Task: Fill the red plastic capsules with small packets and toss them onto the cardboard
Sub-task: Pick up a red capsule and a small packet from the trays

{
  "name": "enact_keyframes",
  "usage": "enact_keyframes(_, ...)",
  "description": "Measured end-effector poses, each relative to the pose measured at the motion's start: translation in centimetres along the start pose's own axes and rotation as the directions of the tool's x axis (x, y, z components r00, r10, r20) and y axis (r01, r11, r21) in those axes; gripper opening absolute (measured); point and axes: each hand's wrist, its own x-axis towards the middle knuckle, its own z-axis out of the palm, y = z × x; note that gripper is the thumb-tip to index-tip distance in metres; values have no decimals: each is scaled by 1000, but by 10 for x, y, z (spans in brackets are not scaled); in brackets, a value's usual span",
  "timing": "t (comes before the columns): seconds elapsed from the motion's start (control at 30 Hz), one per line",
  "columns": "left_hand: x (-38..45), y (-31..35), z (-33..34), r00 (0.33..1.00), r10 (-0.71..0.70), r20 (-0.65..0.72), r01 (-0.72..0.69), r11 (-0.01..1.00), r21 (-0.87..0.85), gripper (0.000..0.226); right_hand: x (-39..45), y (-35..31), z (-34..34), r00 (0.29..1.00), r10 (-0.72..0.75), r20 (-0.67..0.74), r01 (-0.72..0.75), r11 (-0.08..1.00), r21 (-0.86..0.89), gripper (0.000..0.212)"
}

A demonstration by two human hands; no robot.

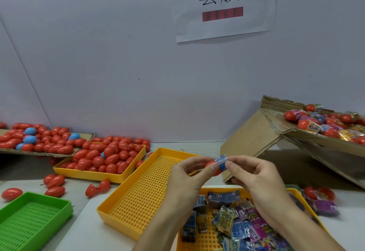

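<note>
Left hand [188, 173] pinches red capsule [212, 168]; right hand [254, 175] pinches blue packet [221, 161].

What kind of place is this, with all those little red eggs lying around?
Probably a small toy-packing workstation, not a home. Heaps of red capsules fill a yellow tray, another tray holds small packets, and a printed sign hangs on the wall. The left hand and right hand are stuffing one capsule.

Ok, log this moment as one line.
step: filling | left hand: holds red capsule | right hand: pinches blue packet at capsule | packet tray: stocked | cardboard: not yet tossed
</note>
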Motion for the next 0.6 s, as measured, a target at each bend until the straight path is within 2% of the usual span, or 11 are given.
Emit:
enact_keyframes(0.2,-1,0,1,998,-17,64,19,999,-32,27,-2,-2,-1,998,-58,-2,58,995,-81,30)
enact_keyframes(0.37,-1,1,1,996,-18,84,18,1000,1,25,-3,-9,-3,994,-80,74,86,993,-78,28)
enact_keyframes(0.6,-3,5,1,992,-12,123,6,999,47,17,-1,-6,-3,999,-21,46,23,999,-41,29)
